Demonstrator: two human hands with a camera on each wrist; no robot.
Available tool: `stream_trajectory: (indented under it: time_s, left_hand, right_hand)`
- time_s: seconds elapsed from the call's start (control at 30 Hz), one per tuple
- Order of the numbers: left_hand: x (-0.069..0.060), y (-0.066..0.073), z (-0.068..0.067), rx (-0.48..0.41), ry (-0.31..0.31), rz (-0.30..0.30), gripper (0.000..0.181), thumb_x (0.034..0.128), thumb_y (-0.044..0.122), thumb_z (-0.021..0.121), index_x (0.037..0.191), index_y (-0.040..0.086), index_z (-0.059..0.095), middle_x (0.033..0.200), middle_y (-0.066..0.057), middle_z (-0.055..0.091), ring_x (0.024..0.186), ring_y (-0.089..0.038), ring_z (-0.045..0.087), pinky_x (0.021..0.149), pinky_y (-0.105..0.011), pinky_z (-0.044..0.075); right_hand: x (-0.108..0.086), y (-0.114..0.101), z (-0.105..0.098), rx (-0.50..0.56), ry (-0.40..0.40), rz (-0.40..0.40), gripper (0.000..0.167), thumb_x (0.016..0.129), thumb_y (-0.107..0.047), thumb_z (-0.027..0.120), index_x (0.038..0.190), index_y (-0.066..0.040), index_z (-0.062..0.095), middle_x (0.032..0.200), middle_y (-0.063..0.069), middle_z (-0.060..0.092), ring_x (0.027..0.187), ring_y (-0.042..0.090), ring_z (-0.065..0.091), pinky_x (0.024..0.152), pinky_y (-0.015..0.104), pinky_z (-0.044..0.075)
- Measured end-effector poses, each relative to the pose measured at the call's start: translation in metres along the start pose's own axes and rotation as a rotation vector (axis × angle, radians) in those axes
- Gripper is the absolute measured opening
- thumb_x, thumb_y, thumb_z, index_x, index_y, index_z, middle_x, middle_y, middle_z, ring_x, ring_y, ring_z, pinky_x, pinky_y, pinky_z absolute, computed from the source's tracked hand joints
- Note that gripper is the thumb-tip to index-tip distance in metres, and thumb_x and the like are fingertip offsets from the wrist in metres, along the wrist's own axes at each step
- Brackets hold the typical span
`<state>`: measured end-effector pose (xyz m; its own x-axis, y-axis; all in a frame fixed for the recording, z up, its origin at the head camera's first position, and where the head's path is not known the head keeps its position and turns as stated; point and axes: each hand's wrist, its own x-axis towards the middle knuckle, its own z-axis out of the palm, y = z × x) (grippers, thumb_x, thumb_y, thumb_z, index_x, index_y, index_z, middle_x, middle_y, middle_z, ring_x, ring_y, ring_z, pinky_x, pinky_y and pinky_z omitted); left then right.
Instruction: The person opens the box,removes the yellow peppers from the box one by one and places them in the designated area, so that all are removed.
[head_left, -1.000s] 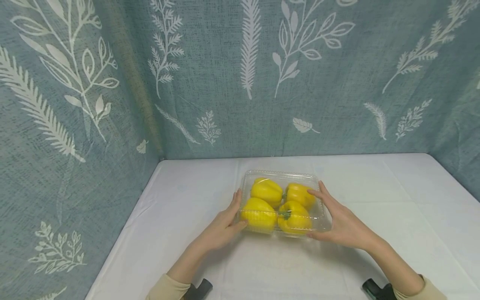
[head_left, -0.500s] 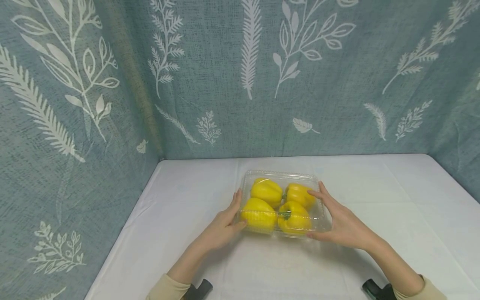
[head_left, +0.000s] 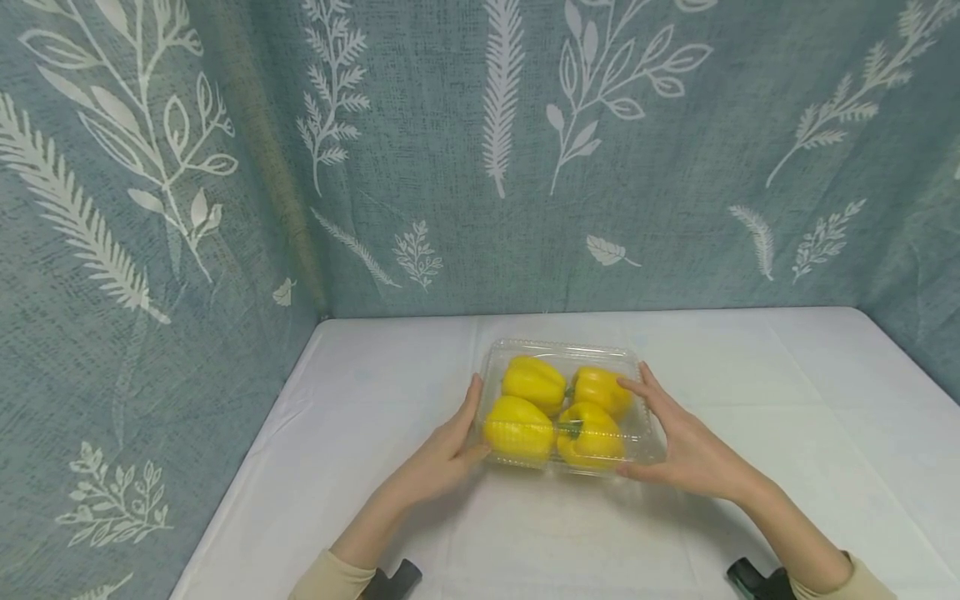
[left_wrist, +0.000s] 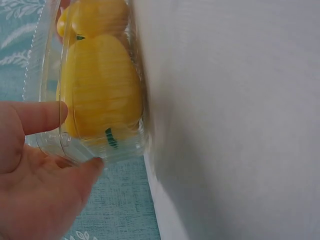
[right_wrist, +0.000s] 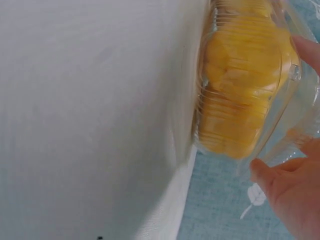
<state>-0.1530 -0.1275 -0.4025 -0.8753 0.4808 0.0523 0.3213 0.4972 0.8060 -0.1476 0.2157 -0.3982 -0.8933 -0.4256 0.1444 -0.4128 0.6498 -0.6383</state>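
Note:
Several yellow bell peppers [head_left: 517, 429] lie inside a clear plastic container [head_left: 558, 350] with its lid down. My left hand [head_left: 442, 454] grips the container's left side, thumb at the near corner and fingers along the side; the left wrist view shows the thumb [left_wrist: 45, 116] on the rim and a fingertip lower down. On the right side my right hand [head_left: 686, 446] holds the container, its thumb at the near right corner and a fingertip over the lid. The right wrist view shows ribbed plastic [right_wrist: 235, 95] over the peppers and fingers [right_wrist: 262, 172] at its edge.
The container sits on a white-covered table [head_left: 750, 400], its far edge some way behind. A blue-green curtain [head_left: 465, 167] with white leaf prints stands at the back and on both sides. Dark devices [head_left: 757, 579] are at both wrists.
The left hand's fingers have shifted very slightly at the container's left side. The container and the right hand have moved a tiny bit to the right.

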Motion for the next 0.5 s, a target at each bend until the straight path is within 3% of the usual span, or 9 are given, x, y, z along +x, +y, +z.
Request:
stream_trajectory:
  time_s: [0.17,0.33,0.5]
  left_hand:
    - [-0.0004,0.0009,-0.001,-0.023,0.018,0.0,0.089,0.0975,0.013,0.056,0.155,0.012,-0.011,0.162,-0.009,-0.007,0.148,-0.024,0.0,0.118,-0.047,0.009]
    - [-0.0012,0.0019,-0.0015,-0.08,0.075,-0.056,0.1,0.0931,0.021,0.066,0.156,0.014,-0.011,0.162,-0.013,-0.001,0.147,-0.031,0.009,0.115,-0.052,0.016]
    - [0.0013,-0.0006,-0.0028,-0.132,0.084,-0.082,0.107,0.0893,0.028,0.071,0.156,0.011,-0.011,0.162,-0.013,0.0,0.146,-0.033,0.015,0.115,-0.052,0.017]
  right_hand:
    - [0.0,0.0,0.0002,0.013,-0.005,-0.006,0.107,0.074,-0.05,0.082,0.156,-0.025,0.019,0.163,0.008,-0.008,0.14,0.05,0.021,0.095,0.077,0.029]
    - [-0.0001,0.0,-0.0007,0.013,-0.001,-0.018,0.11,0.072,-0.044,0.086,0.156,-0.026,0.018,0.163,0.006,-0.01,0.144,0.047,0.006,0.097,0.079,0.021]
    - [0.0006,-0.0005,-0.0045,0.007,0.021,-0.037,0.11,0.071,-0.042,0.087,0.156,-0.025,0.02,0.163,0.005,-0.01,0.144,0.046,0.006,0.096,0.08,0.021]
